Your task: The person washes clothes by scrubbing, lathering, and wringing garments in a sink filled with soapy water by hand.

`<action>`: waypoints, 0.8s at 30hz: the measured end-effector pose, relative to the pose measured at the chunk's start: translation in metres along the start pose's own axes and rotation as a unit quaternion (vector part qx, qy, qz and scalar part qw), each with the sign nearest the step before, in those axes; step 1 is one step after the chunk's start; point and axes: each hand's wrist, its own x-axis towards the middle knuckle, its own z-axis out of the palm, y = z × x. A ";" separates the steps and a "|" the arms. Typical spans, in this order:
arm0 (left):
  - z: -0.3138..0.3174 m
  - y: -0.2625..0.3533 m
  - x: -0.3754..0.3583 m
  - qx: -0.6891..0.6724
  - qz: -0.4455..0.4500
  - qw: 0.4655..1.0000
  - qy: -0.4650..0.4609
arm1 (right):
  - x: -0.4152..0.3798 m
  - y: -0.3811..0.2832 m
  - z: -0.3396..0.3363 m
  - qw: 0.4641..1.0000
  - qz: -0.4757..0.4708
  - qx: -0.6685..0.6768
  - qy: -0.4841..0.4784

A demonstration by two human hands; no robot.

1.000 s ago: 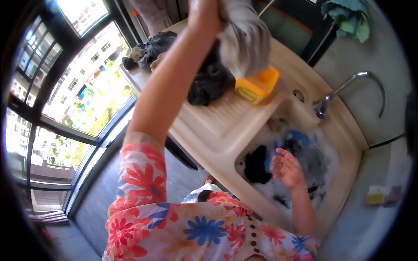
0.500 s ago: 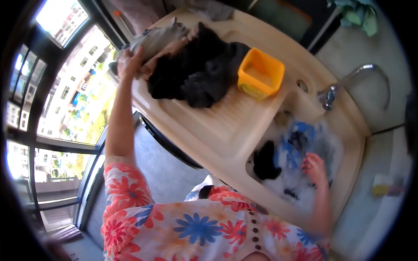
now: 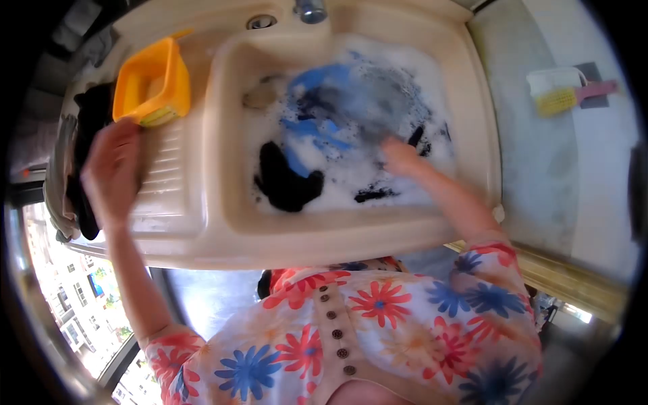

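Note:
My left hand [image 3: 113, 172] is blurred over the ribbed washboard [image 3: 167, 179], just below the yellow plastic basket [image 3: 150, 81]. Its fingers are smeared, and nothing can be made out in them. My right hand [image 3: 403, 156] reaches into the suds [image 3: 344, 182] of the basin, at the edge of a greyish wet cloth [image 3: 374, 131]; foam and blur hide its fingertips. Blue cloth [image 3: 317, 77] lies in the water beside it. A black garment [image 3: 287, 179] pokes out of the foam at the basin's left.
Dark clothes [image 3: 88, 155] and a grey garment [image 3: 61, 179] lie piled at the sink's far left. Above the basin is the tap [image 3: 310, 10], beside a round drain opening [image 3: 261, 22]. A brush with yellow bristles and a pink handle [image 3: 597, 89] is at the right.
The view has swung right, toward the basin. My left hand has left the grey garment on the pile and is now by the yellow basket. My right hand has stayed in the suds.

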 end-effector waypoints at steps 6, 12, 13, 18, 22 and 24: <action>0.210 0.056 -0.021 -0.036 0.145 0.894 -0.423 | 0.015 0.041 -0.015 0.958 -0.047 0.266 -0.092; 0.377 0.062 -0.059 0.022 0.152 0.856 -0.494 | -0.007 0.077 -0.046 0.829 0.034 0.529 -0.179; 0.383 0.065 -0.064 0.040 0.127 0.858 -0.497 | -0.009 0.082 -0.046 0.821 0.030 0.539 -0.182; 0.387 0.079 -0.053 0.149 0.069 0.826 -0.540 | -0.012 0.101 -0.041 0.781 -0.015 0.588 -0.210; 0.385 0.070 -0.063 0.142 0.123 0.894 -0.407 | -0.021 0.094 -0.079 0.609 -0.150 0.759 -0.178; 0.379 0.074 -0.059 0.068 0.058 0.928 -0.361 | -0.027 0.089 -0.115 0.556 -0.229 0.787 -0.138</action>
